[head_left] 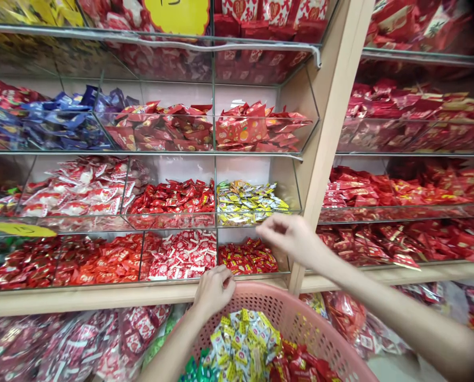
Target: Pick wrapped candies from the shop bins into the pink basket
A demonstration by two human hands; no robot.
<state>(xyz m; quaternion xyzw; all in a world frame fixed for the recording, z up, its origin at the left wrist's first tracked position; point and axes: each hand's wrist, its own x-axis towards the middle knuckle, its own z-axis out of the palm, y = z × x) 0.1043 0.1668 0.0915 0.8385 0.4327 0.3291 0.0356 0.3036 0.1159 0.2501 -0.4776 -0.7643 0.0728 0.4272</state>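
My left hand (215,289) is closed with bent fingers at the rim of a pink perforated plastic basket (320,321), by the shelf's front edge. In the basket lie yellow-and-white wrapped candies (242,339), red wrapped candies (300,366) and green wrapped candies (199,367). Slightly blurred, my right hand (286,239) hovers in front of the shelf with its fingers curled together. Whatever is between its fingertips cannot be made out. Just above it is a glass compartment of yellow wrapped candies (250,199); red wrapped candies (248,257) fill the compartment below.
Glass-fronted shelves (161,154) hold red, white and blue packets in divided bins. A wooden upright (328,116) separates them from more red packets (399,191) at right. Yellow price signs (177,16) hang in front. Bagged sweets (81,339) sit beneath the lowest wooden ledge (89,300).
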